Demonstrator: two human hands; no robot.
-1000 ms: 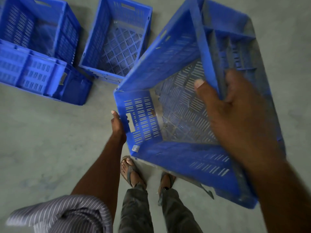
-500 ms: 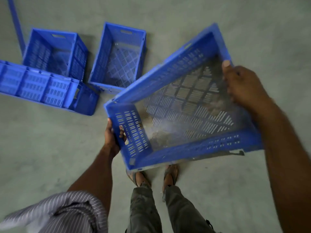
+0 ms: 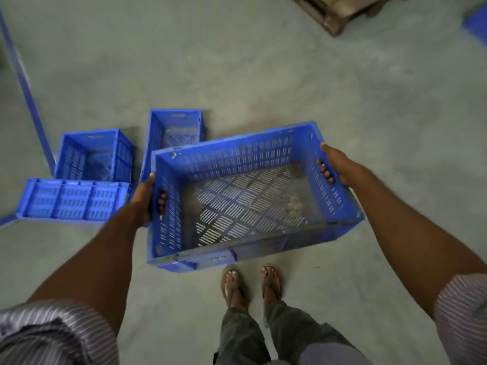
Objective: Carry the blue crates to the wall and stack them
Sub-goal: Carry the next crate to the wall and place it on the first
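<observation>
A large blue slotted crate (image 3: 237, 156) hangs level above the floor in front of my feet, open side up, with dust on its perforated bottom. My left hand (image 3: 147, 198) grips its left end wall, fingers curled through the handle slot. My right hand (image 3: 333, 167) grips the right end the same way, fingertips showing inside. Three more blue crates sit on the floor to the left: one upright (image 3: 95, 154), one upright behind the held crate (image 3: 175, 127), and one lying on its side (image 3: 71, 201).
A blue metal post (image 3: 25, 85) slants down the left edge. A wooden pallet (image 3: 340, 11) sits at the top right, with a blue object (image 3: 477, 23) at the far right edge. Grey concrete floor (image 3: 263, 75) stretches ahead. My sandalled feet (image 3: 250, 285) stand below the crate.
The crate has swung from a steep tilt to level. My right hand shifted from the rim to the right end handle. The view has lifted, showing more floor ahead.
</observation>
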